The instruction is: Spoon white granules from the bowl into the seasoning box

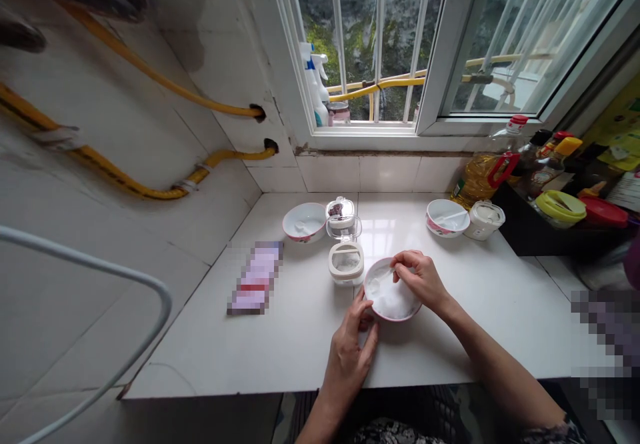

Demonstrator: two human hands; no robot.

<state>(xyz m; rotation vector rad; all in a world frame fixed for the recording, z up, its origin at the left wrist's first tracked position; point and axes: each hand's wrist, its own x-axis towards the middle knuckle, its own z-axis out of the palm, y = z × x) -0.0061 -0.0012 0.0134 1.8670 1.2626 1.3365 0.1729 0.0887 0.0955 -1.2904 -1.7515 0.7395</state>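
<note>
A white bowl [409, 316] with a pink rim holds a white powdery or grainy substance [397, 301]. My left hand [353, 343] grips the bowl's left side, thumb and fingers around its edge. Over the bowl, my right hand [419, 279] pinches the handle of a pale spoon [381, 277], whose head is down at the bowl's left part. Just left of the bowl stands a clear jar [346, 265] with a cream-coloured frame and its clear lid raised; pale contents show inside. Behind it is a similar jar [341, 211] with dark reddish contents.
Another bowl [303, 223] with a white spoon inside sits back left. At back right are a third bowl [448, 219] with a spoon, a white-lidded jar [485, 220], an oil bottle [483, 174] and a dark rack of bottles. A blurred purple packet [256, 279] lies left.
</note>
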